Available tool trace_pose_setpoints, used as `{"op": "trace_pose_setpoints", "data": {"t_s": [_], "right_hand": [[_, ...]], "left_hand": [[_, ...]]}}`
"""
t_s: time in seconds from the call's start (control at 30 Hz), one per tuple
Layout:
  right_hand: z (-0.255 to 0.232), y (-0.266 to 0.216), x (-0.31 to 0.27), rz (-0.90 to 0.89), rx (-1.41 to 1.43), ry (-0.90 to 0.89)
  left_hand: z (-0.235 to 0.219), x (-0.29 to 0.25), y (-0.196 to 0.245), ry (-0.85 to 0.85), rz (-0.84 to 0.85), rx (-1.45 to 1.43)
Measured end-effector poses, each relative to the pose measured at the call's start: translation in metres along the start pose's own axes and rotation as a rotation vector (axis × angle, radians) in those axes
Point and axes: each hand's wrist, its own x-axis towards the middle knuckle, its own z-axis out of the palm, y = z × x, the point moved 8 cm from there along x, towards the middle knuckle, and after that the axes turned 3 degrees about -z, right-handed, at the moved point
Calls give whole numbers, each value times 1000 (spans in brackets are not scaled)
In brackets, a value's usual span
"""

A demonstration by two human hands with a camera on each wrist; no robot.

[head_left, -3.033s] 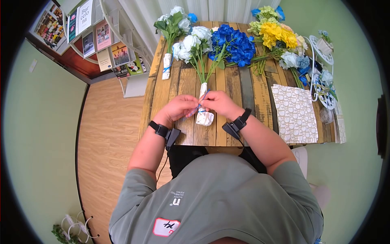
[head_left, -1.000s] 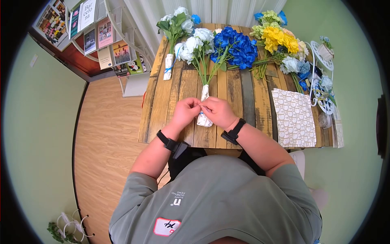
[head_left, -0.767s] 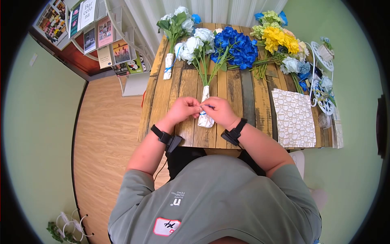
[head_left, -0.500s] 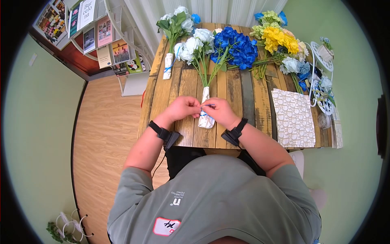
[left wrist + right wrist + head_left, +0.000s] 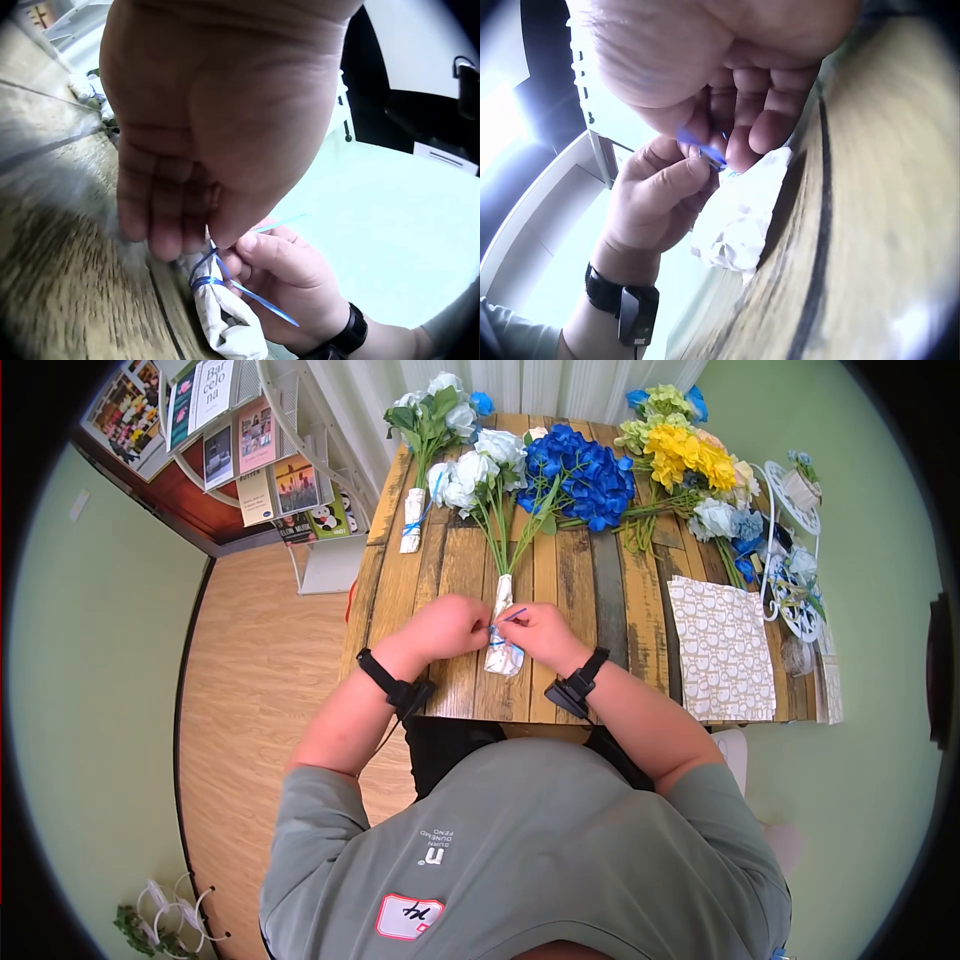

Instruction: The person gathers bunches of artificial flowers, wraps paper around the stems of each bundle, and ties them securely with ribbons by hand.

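A bouquet of pale blue roses (image 5: 470, 478) lies on the wooden table, its stems wrapped at the lower end in white patterned paper (image 5: 503, 660). Blue ribbon (image 5: 208, 282) circles the wrap, with loose ends sticking out. On the wrap's left side the left hand (image 5: 450, 628) pinches the ribbon between thumb and fingers. From the right, the right hand (image 5: 543, 635) pinches another part of the ribbon, a short end (image 5: 697, 142) showing above its fingers. The fingertips of both hands nearly meet over the wrap; the knot is partly hidden.
Another wrapped bouquet (image 5: 412, 525) lies at the back left. Blue hydrangeas (image 5: 578, 478) and yellow flowers (image 5: 690, 455) lie behind the hands. Patterned paper sheets (image 5: 722, 650) rest at the right, near a white metal stand (image 5: 770, 540) and a spool (image 5: 797, 656).
Both hands stay at the wrap. The left hand has turned and its wrist has shifted left, its fingers more curled; a ribbon end now shows above the right fingers.
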Motion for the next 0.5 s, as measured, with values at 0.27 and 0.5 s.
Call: {"op": "trace_pose_setpoints", "data": {"t_s": [0.27, 0.5], "right_hand": [[-2, 3, -4, 53, 81, -19], [-1, -4, -7, 36, 25, -3]], "left_hand": [[-2, -23, -2, 74, -29, -40], [9, -53, -27, 45, -308, 16]]}}
